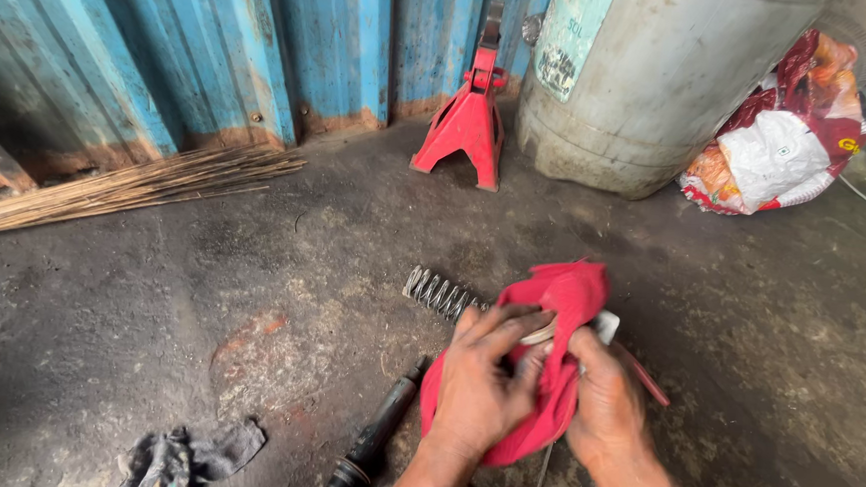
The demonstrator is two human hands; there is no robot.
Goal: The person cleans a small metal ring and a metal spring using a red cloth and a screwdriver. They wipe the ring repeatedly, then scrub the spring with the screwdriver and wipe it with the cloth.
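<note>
The red cloth [557, 351] sits bunched between both hands low in the frame, just above a grimy concrete floor [250, 292], wrapped over a pale metal part [603, 326] that peeks out at its right edge. The left hand [480, 382] lies on top of the cloth, fingers curled closed around it and pointing up and to the right; the right hand [603, 404] grips from the right side, fingers tucked into the fabric and also closed on it. A coil spring [440, 294] juts out from under the cloth toward the upper left, its long axis running on that same diagonal, with its free end well clear of the left hand, the nearer of the two. A dark rod [376, 441] lies on the floor just left of the left wrist, angled lower left to upper right. A dark rag [185, 454] lies farther left. Against the blue corrugated wall [164, 47] stand a red jack stand [466, 120] and a grey drum [653, 87]; a stick broom [126, 190] lies beside them.
</note>
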